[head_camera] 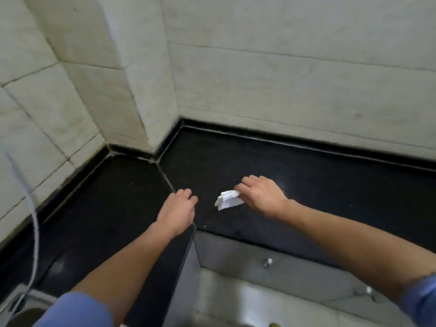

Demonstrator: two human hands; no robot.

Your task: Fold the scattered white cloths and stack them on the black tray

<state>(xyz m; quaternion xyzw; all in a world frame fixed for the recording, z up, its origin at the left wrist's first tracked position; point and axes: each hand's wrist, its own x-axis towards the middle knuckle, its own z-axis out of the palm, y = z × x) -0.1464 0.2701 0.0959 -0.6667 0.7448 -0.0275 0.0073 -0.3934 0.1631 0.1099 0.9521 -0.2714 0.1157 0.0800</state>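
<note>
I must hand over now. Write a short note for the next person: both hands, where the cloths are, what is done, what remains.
Left hand: rests on the black counter, fingers loosely curled, holding nothing.
Right hand: pinches a small folded white cloth at its right end; I cannot tell whether the cloth touches the counter.
Done: this one cloth looks folded.
Left: put it on the tray. No tray and no other cloths show in this view, so look for them first.
</note>
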